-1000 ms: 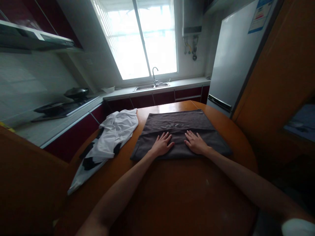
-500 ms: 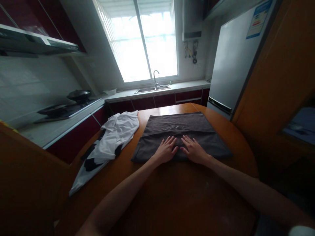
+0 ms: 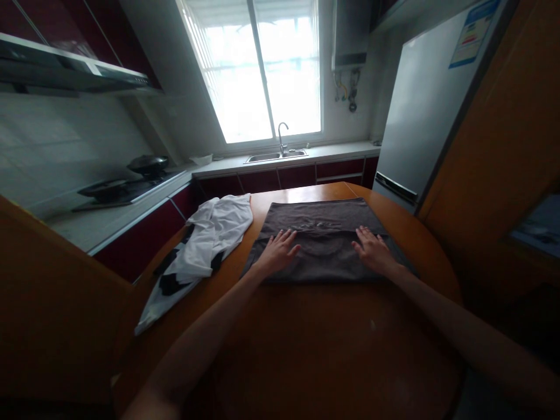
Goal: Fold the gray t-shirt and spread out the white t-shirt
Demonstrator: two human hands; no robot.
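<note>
A dark grey folded towel [image 3: 326, 233] lies flat on the round wooden table [image 3: 324, 344]. My left hand [image 3: 276, 254] rests palm down on its left part, fingers stretched out. Flat on the towel's right part lies my right hand [image 3: 373, 251], fingers likewise spread. Neither hand holds anything. A white garment with black patches [image 3: 201, 245] lies crumpled on the table to the left of the towel, apart from it.
A counter with a stove and pans [image 3: 126, 184] runs along the left. A sink with a tap [image 3: 280, 153] sits under the window behind the table. A grey fridge [image 3: 420, 111] stands at the right, beside wooden panelling.
Both hands were close together at the towel's middle; they have slid apart, the left one leftward and the right one rightward, across the towel.
</note>
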